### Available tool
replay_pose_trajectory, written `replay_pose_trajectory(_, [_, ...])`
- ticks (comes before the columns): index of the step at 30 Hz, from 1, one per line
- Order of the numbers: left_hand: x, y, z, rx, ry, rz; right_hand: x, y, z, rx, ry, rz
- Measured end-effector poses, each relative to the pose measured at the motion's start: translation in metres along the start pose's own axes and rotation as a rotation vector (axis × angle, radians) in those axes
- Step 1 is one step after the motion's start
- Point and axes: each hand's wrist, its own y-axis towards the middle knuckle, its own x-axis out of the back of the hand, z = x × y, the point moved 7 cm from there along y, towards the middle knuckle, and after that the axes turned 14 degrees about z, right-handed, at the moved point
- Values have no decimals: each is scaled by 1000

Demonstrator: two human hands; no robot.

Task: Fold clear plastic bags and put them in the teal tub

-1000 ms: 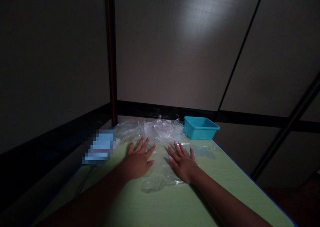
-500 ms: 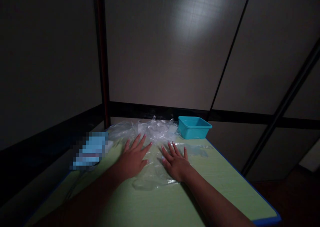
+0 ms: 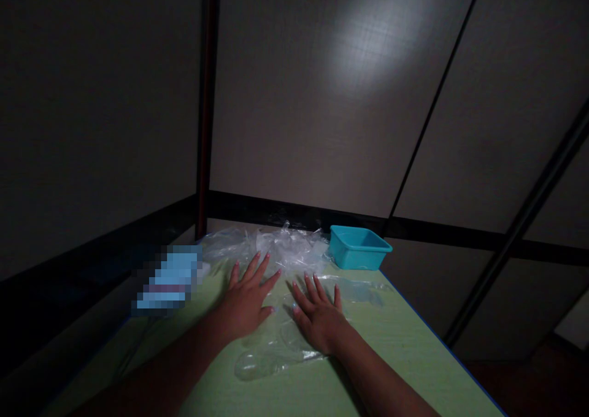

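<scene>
A thin, clear plastic bag lies spread on the green table, partly under my hands. My right hand rests on it palm down, fingers spread. Left of it, my left hand is also flat with its fingers apart, at the bag's left side; neither hand grips anything. Beyond my fingertips sits a crumpled heap of clear plastic. Part of the flat bag is hidden beneath my right hand and forearm.
A turquoise plastic basket stands at the table's back right corner. On the left is a blurred-out light blue item with a cable running from it. The green table has a blue edge. Dark panels rise behind it.
My right hand has slid slightly left and nearer me across the plastic, and the bag's near end has shifted left and closer. My left hand stays nearly in place. The view tilts slightly.
</scene>
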Motion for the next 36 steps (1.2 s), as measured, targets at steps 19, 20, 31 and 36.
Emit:
replay_pose_trajectory(19, [-9,-2,6,-43,-136,237,8,1,-35,-191,-21,-54])
replay_pose_trajectory(20, [-9,-1,7,-31,-131,229,6,1,-34,-191,-38,-42])
replay_pose_trajectory(31, [0,3,24,260,-7,-44,3,0,-27,-154,-66,-41])
replay_pose_trajectory(36, [-1,0,0,-33,-146,78,6,3,-43,-184,-24,-72])
